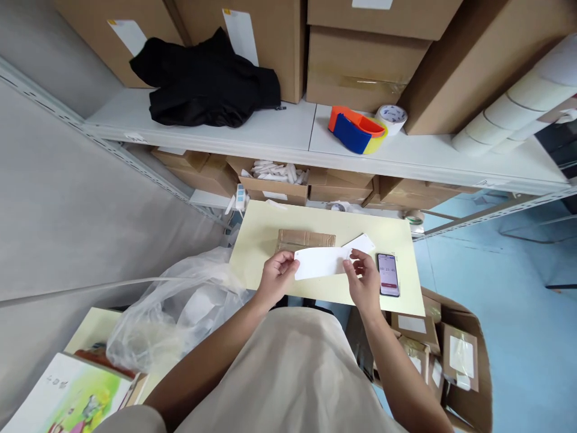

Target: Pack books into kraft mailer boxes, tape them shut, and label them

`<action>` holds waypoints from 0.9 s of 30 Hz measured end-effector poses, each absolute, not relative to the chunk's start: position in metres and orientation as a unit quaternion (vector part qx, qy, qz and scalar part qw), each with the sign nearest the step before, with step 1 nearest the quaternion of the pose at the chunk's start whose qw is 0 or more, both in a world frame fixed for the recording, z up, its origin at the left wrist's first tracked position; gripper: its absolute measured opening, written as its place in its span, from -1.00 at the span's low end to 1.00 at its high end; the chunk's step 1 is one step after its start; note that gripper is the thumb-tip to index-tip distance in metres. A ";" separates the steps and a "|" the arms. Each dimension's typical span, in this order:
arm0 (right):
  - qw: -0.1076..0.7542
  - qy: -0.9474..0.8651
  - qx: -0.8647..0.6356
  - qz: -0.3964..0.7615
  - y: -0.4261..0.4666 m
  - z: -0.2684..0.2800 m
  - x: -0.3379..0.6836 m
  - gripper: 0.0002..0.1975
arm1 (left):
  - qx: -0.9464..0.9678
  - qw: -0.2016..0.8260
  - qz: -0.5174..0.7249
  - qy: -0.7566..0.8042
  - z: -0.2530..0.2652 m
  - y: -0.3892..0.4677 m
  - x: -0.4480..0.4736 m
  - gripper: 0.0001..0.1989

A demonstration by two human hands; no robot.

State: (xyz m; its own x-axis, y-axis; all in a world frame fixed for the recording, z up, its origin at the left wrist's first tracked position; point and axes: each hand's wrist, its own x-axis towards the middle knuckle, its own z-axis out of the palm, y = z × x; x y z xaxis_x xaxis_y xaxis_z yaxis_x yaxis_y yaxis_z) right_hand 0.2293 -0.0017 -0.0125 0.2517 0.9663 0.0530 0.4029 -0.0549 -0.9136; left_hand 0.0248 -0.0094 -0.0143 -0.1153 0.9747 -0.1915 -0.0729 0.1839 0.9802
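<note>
A white paper label (319, 263) is stretched between my two hands above the near edge of the pale yellow table (256, 225). My left hand (278, 275) pinches its left end between thumb and fingers. Its right end is gripped by my right hand (364, 279). Just behind the label lies a small brown cardboard box (306, 238), its lower part hidden by the paper. Another white label or small stack of them (360, 243) rests on the table beyond my right hand. To the right of that hand a phone (388, 275) showing a timer lies face up.
Above the table's far side runs a shelf (288, 135) with large boxes, a black garment (211, 81), a tape dispenser (356, 132) and tape rolls. A big carton (482, 361) of packed boxes stands at right. Clear plastic bags (175, 313) lie at left.
</note>
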 end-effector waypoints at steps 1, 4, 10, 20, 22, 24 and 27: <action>0.434 -0.515 -0.651 0.349 -0.001 -0.015 0.232 -0.68 | 0.400 0.533 0.491 0.561 -0.016 -0.009 0.025 -0.79; 0.420 -0.495 -0.641 0.409 -0.004 -0.025 0.234 -0.66 | 0.395 0.524 0.474 0.587 -0.025 -0.013 0.025 -0.78; 0.413 -0.461 -0.646 0.446 -0.022 -0.050 0.226 -0.65 | 0.413 0.448 0.434 0.663 -0.056 -0.028 0.017 -0.82; 0.344 -0.500 -0.711 0.355 0.030 -0.090 0.207 -0.54 | 0.421 0.408 0.378 0.716 -0.097 0.031 -0.005 -0.49; 0.316 -0.527 -0.723 0.317 0.041 -0.095 0.204 -0.58 | 0.442 0.380 0.350 0.733 -0.099 0.044 -0.006 -0.49; 0.288 -0.547 -0.733 0.284 0.049 -0.100 0.200 -0.61 | 0.466 0.352 0.326 0.743 -0.100 0.053 -0.005 -0.50; 0.254 -0.580 -0.737 0.238 0.054 -0.110 0.195 -0.64 | 0.496 0.321 0.293 0.752 -0.105 0.059 -0.003 -0.54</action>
